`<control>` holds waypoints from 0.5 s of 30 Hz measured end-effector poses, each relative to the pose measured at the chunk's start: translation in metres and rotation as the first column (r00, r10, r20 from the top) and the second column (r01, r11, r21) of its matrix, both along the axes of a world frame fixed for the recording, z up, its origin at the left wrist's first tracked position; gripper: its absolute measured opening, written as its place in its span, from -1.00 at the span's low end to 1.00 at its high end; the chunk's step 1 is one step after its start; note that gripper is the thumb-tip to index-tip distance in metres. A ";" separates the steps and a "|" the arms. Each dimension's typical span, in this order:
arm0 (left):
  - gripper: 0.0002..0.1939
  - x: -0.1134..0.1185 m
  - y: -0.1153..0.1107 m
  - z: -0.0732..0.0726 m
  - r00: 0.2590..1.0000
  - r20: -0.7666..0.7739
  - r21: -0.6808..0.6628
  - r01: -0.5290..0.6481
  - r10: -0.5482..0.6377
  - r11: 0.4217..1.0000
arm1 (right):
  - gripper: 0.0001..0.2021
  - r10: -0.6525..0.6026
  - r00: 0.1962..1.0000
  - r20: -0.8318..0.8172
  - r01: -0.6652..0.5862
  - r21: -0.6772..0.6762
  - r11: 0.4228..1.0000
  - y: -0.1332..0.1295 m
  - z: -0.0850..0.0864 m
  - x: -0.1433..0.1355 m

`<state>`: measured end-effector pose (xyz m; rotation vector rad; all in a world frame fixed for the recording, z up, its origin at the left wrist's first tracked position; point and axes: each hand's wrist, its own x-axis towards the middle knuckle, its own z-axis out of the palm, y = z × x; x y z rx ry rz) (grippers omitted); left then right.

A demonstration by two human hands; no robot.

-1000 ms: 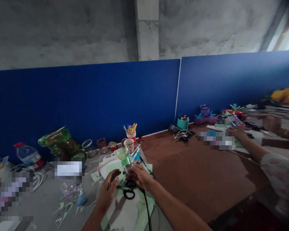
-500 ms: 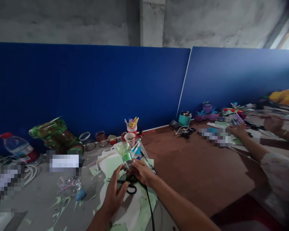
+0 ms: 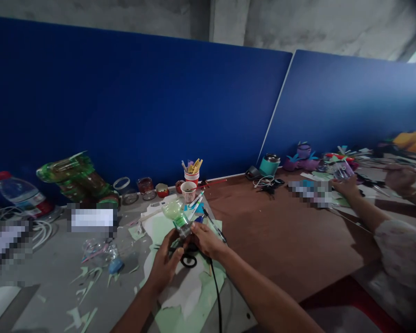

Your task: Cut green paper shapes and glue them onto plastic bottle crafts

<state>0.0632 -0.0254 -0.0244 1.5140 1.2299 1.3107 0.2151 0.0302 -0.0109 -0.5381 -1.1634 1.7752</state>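
I hold a small clear plastic bottle piece (image 3: 178, 216) with a green band just above the counter (image 3: 284, 249), at twelve o'clock from my wrists. My right hand (image 3: 203, 239) pinches its lower end; my left hand (image 3: 165, 259) curls closed beside it. It looks light, thin and easily crushed, so the firmer banded neck seems the best hold. At one o'clock, a red cup (image 3: 192, 176) holds pens; a paper cup (image 3: 188, 190) looks dark inside.

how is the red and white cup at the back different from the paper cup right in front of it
The red and white cup stands nearer the blue partition and is stuffed with pens and yellow bits; the paper cup is nearer the hands, pale with a reddish rim, nothing sticking out. Both stand upright on the grey table.
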 end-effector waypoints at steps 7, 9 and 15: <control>-0.45 0.003 0.001 0.009 0.974 0.209 -0.143 -0.059 0.088 0.988 | -0.68 -0.204 0.856 0.475 -0.057 0.480 0.876 -0.018 0.014 0.005; -0.49 0.003 -0.001 0.013 0.972 0.202 -0.200 -0.082 0.123 0.976 | -0.62 -0.210 0.812 0.544 -0.118 0.506 0.855 -0.021 0.015 0.004; -0.57 0.001 -0.004 0.020 0.975 0.158 -0.183 -0.123 0.153 0.975 | -0.59 -0.166 0.825 0.541 -0.126 0.461 0.878 -0.021 0.012 0.004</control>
